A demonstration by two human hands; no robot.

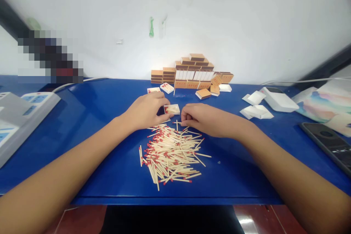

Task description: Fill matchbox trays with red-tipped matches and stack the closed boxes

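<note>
Two bare hands work at a blue desk point(104, 175) — filling a small open matchbox tray point(172, 109). The left hand point(146, 110) steadies the tray, fingers closed on its edge; the right hand point(201, 117) pinches matches from a loose red-tipped pile point(171, 151) just beneath. Next, seemingly, sliding them in aligned — the tray looks partly filled.

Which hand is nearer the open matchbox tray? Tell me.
Left. The left hand touches the open matchbox tray, fingers along its left side. The right hand lies just right of it, fingertips on matches at the pile's top edge.
</note>
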